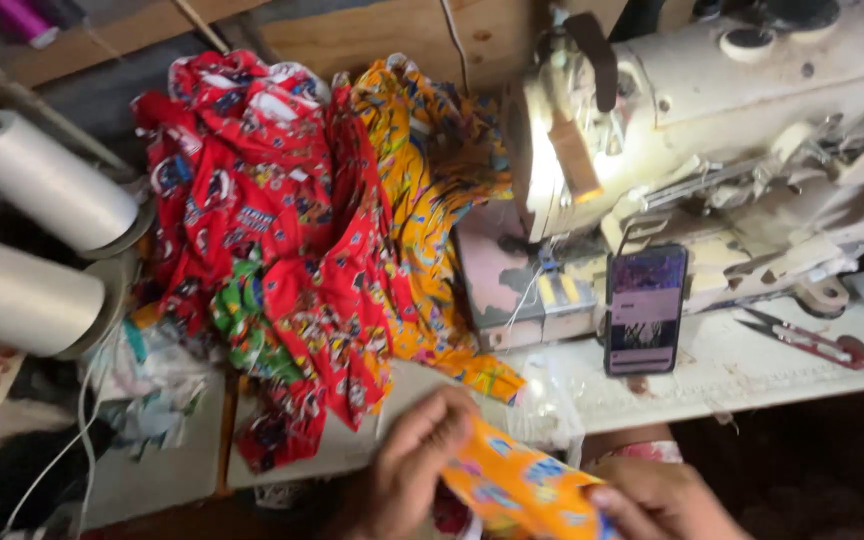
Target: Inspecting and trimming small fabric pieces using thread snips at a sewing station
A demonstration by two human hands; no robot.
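Both my hands hold a piece of orange patterned fabric [517,485] at the bottom of the head view, below the table's front edge. My left hand [412,465] pinches its left end with the thumb on top. My right hand [657,500] grips its right end. Above them on the table lies a heap of red patterned garments [272,230] with an orange-yellow patterned garment [432,190] draped beside it.
A cream sewing machine [712,130] stands at the right, with a phone [645,308] propped against it and red-handled snips [812,340] on the white table [752,375]. Two large white thread cones [32,235] sit at the left. Fabric scraps [152,390] hang near them.
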